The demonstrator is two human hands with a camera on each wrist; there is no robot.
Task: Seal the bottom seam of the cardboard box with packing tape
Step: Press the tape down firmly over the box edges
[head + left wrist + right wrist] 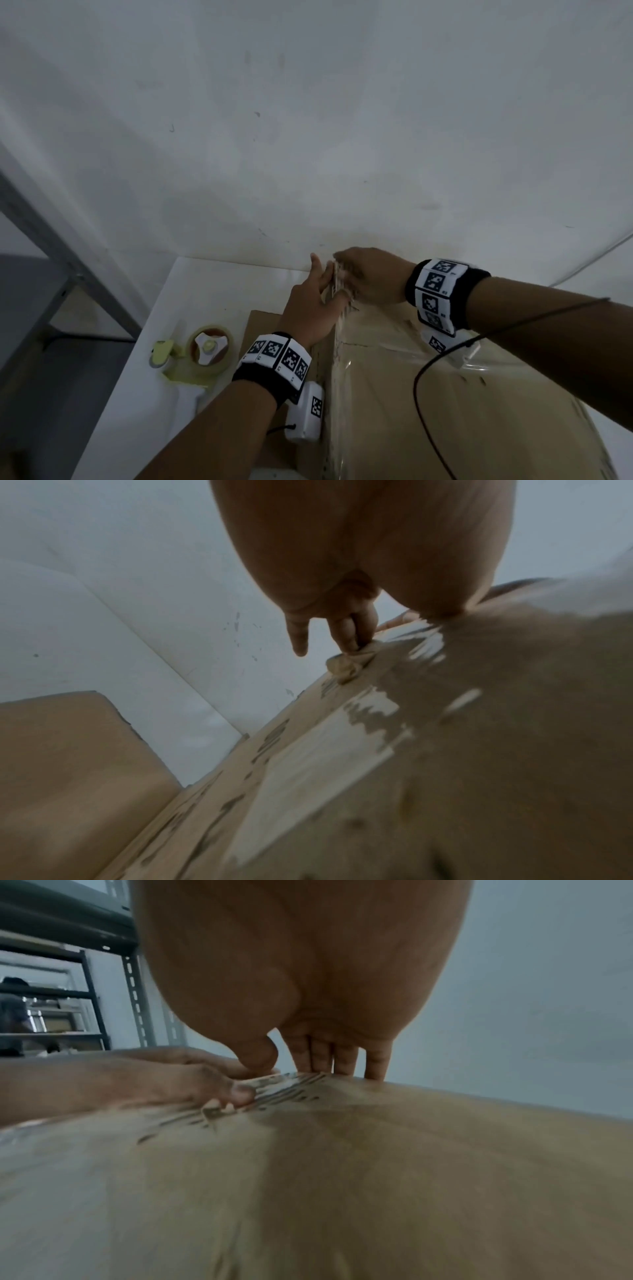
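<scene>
The cardboard box (445, 394) fills the lower right, its top glossy with clear packing tape (376, 359). Both hands meet at its far left corner by the wall. My left hand (315, 291) lies along the box's left edge, thumb on top. In the left wrist view its fingers (349, 634) pinch a crumpled tape end (346, 664) at the corner, with the index finger sticking out. My right hand (370, 277) rests on the far edge: in the right wrist view its straight fingers (325, 1058) hang over the edge and the thumb presses the tape (284, 1088).
A tape dispenser (205, 353) with a roll lies on the white table (164, 308) left of the box. Flat cardboard (260, 329) lies under the box. The wall is close behind. A grey metal rack (51, 240) stands at left. A black cable (421, 377) hangs over the box.
</scene>
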